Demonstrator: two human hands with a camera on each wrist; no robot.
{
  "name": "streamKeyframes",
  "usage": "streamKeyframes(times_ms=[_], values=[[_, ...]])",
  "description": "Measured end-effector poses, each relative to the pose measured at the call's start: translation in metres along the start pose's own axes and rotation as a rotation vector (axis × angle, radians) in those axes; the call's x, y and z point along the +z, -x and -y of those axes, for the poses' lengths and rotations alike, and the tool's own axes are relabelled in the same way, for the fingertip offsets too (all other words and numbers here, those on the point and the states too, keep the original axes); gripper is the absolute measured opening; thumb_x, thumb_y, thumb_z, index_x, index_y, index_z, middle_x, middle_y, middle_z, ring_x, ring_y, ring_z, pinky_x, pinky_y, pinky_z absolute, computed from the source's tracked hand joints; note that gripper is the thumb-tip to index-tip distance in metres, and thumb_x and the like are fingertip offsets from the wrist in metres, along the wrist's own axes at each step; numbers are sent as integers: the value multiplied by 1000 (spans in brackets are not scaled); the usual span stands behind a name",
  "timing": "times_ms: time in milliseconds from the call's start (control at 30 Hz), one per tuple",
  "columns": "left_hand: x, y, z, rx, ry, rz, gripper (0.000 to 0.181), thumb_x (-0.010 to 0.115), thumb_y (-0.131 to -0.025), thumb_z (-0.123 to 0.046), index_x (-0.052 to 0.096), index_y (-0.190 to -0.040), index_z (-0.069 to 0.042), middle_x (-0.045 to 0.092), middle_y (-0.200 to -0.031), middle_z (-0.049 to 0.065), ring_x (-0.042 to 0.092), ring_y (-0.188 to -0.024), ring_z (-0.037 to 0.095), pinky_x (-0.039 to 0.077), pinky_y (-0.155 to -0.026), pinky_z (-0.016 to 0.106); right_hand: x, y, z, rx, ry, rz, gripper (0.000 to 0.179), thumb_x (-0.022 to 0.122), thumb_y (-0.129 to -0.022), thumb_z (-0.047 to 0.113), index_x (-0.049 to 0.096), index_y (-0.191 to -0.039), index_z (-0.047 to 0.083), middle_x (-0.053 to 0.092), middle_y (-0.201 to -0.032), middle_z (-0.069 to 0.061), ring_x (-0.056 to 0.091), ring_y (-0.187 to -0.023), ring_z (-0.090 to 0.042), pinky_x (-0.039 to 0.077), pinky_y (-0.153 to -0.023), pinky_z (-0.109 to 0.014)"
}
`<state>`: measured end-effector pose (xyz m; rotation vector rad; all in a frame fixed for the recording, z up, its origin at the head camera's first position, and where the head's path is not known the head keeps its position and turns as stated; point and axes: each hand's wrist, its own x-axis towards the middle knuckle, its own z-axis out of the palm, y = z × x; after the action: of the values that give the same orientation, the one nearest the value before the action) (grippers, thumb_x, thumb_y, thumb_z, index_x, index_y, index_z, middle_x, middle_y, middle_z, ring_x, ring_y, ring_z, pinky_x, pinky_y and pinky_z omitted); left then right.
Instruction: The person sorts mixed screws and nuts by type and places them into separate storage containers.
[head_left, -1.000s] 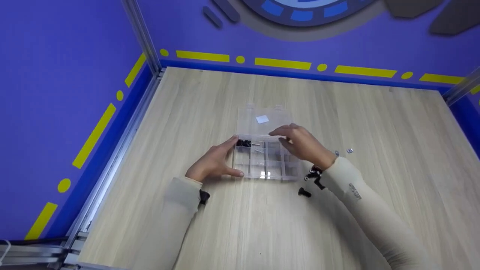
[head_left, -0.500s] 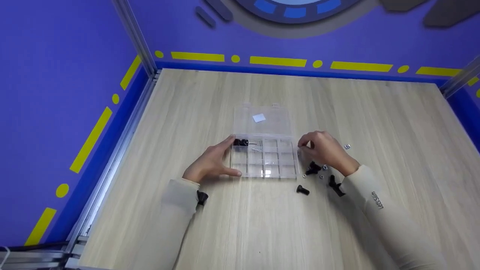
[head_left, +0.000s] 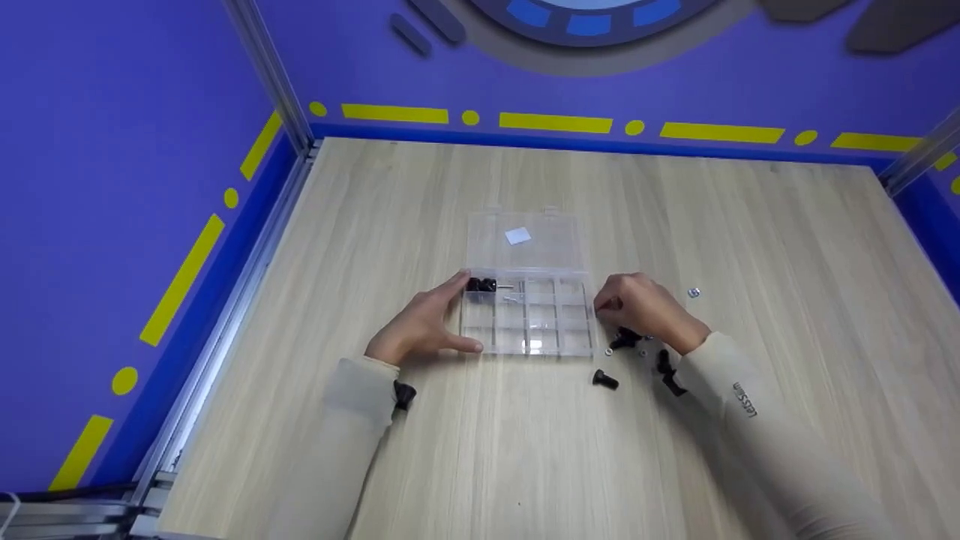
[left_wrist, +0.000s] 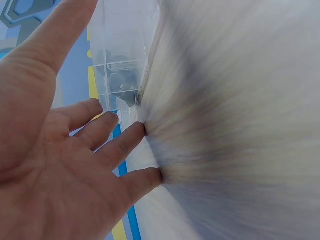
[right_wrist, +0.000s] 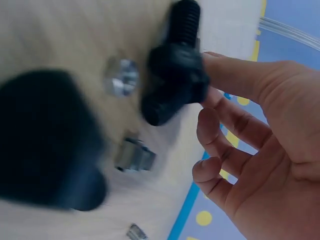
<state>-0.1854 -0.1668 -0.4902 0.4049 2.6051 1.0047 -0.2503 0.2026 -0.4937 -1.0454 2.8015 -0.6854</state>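
Observation:
A clear plastic compartment box (head_left: 555, 354) lies on the table with its lid folded back. My left hand (head_left: 424, 326) rests along its left side, fingers extended, thumb at the front edge and index finger near the back corner. Black knobs (head_left: 481, 285) sit in the back left compartment, with a thin metal pin (head_left: 506, 286) beside them. Just past the box's right edge, my right hand (head_left: 643, 304) reaches down to the table, thumb and index finger close together. In the right wrist view a black bolt (right_wrist: 182, 30) hides these fingertips; I cannot tell what they hold.
Near the right hand lie black plastic parts (head_left: 670, 373), another black bolt (head_left: 605, 380) and several small metal nuts, one farther back (head_left: 694, 292). A white label (head_left: 517, 236) is on the lid. Blue walls (head_left: 420, 135) border the table.
My right hand has moved from over the box's compartments to the table at its right, then slightly nearer me. The left hand stays at the box. The head view has shifted a little.

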Motion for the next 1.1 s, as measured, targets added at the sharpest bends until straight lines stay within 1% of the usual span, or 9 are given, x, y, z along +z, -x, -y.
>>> streamKeyframes(times_ms=[167, 333, 400, 500, 633, 867, 967, 1100], values=[[0, -1, -1, -8, 4, 2, 122, 93, -75, -42, 16, -166, -14, 14, -171, 3, 15, -156, 20, 15, -127, 34, 4, 1, -3, -7, -3, -14, 12, 78, -84, -4, 80, -88, 7, 73, -89, -3, 63, -78, -15, 56, -68, -36], [0, -1, -1, -3, -3, -3, 121, 92, -75, -41, 18, -165, -12, 14, -171, 3, 15, -156, 21, 15, -128, 35, 3, 2, -2, -17, 13, 6, 10, 75, -87, -4, 76, -88, 7, 68, -84, -2, 57, -74, -15, 50, -64, -32], [0, -1, -2, -2, -2, -1, 121, 92, -75, -42, 18, -165, -12, 15, -171, 3, 16, -156, 21, 16, -128, 35, 1, 3, -1, -15, 18, 15, 10, 74, -88, -3, 76, -89, 6, 68, -85, -3, 57, -74, -15, 50, -64, -32], [-1, -1, -2, 0, 0, 3, 121, 92, -75, -41, 17, -165, -12, 14, -171, 4, 15, -156, 20, 16, -128, 35, -3, 5, 2, 0, 6, 13, 8, 73, -91, -2, 75, -91, 6, 70, -88, -3, 61, -75, -15, 53, -64, -33], [-2, -1, -2, 9, 2, 2, 121, 93, -75, -40, 17, -165, -10, 14, -171, 6, 15, -157, 21, 16, -128, 36, -8, 6, 4, 13, -32, -25, 9, 74, -91, -1, 75, -91, 7, 72, -89, -2, 65, -75, -15, 55, -64, -33], [0, -1, -2, -10, -4, 3, 122, 92, -75, -43, 16, -165, -12, 14, -171, 3, 15, -156, 20, 16, -127, 34, -9, 3, 5, -38, -80, -111, 10, 71, -93, -4, 78, -94, 2, 71, -90, -9, 67, -79, -19, 58, -67, -36], [1, -1, -1, -16, -2, -2, 123, 93, -74, -42, 16, -165, -12, 14, -171, 4, 16, -156, 21, 16, -128, 35, -10, 2, 7, -24, -118, -142, 9, 72, -93, -3, 77, -99, 0, 73, -93, -10, 67, -81, -19, 58, -68, -36], [2, -2, -1, -31, -1, -3, 124, 93, -73, -42, 15, -166, -13, 13, -171, 2, 15, -156, 20, 15, -127, 34, -11, 1, 9, 5, -140, -177, 7, 76, -91, -1, 75, -97, 2, 75, -93, -6, 67, -78, -15, 57, -67, -33]])
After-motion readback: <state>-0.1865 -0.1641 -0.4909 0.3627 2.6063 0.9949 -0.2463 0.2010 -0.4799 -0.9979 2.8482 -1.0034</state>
